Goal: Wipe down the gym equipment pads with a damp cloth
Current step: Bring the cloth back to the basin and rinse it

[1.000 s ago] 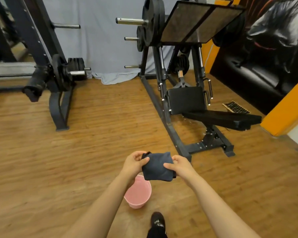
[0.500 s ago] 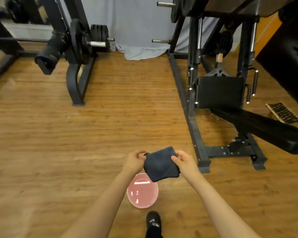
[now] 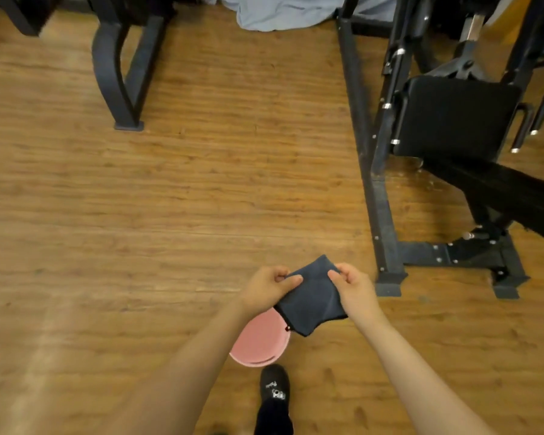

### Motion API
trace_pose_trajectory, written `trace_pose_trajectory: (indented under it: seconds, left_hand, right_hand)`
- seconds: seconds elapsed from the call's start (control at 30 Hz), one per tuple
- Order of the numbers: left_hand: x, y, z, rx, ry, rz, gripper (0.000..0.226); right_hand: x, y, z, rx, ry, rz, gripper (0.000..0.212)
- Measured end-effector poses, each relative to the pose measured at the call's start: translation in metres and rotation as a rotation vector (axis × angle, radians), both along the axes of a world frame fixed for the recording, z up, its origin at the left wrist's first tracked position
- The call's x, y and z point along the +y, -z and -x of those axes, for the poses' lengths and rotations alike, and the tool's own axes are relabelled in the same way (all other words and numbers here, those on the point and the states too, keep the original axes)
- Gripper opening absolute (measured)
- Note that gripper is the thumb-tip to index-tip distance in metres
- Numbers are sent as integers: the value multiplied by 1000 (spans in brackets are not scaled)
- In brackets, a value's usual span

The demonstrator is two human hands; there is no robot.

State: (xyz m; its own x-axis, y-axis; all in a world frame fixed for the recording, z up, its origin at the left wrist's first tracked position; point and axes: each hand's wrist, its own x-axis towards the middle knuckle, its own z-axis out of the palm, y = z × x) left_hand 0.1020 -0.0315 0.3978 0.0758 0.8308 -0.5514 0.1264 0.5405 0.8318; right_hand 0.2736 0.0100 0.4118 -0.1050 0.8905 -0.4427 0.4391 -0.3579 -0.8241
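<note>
Head view: both hands out front, low centre of frame, holding the dark grey cloth between them, above the floor.

Left hand pinches the cloth's upper left edge, thumb on top, fingers curled under. Right hand pinches the upper right edge the same way, thumb and curled fingers clamped on the fabric. Cloth looks folded, one corner pointing up between the hands, the rest hanging down toward the person.

Pink bucket sits on the wood floor directly below, its far rim partly hidden by the hanging cloth. A black shoe stands just beside the bucket's near rim.

Right side: black machine frame with its foot near the right hand in frame. Black square pad mounted upright on it, and a long black bench pad running off the right edge. Cloth is well apart from both pads.

Top left: legs of another black rack. Top centre: grey sheet bunched on the floor.
</note>
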Motion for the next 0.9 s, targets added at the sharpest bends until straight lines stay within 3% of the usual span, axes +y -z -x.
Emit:
trace_pose_trajectory:
  seconds: [0.1,0.17,0.23,0.33,0.5,0.67,0.73,0.9]
  left_hand:
    - [-13,48,2,-279,-133,154,15]
    - [-17,82,7,-348,-275,185,15]
    - [-19,116,12,-353,-452,230,13]
    - [-23,169,22,-253,-625,297,8]
    - [-22,248,49,-331,-604,316,24]
    - [-7,322,58,-46,-609,321,20]
    - [-2,348,58,59,-613,318,20]
    - [-3,398,52,242,-546,301,28]
  right_hand:
    - [-1,60,2,15,168,46,20]
    - [-3,94,7,70,182,135,18]
    - [-10,124,14,179,91,267,7]
    - [-22,172,26,171,-10,374,28]
    - [-12,257,46,-34,31,276,30]
    - [-4,343,61,-259,-10,239,8]
    - [-1,369,64,-326,-70,213,16]
    - [3,404,68,-448,-222,126,10]
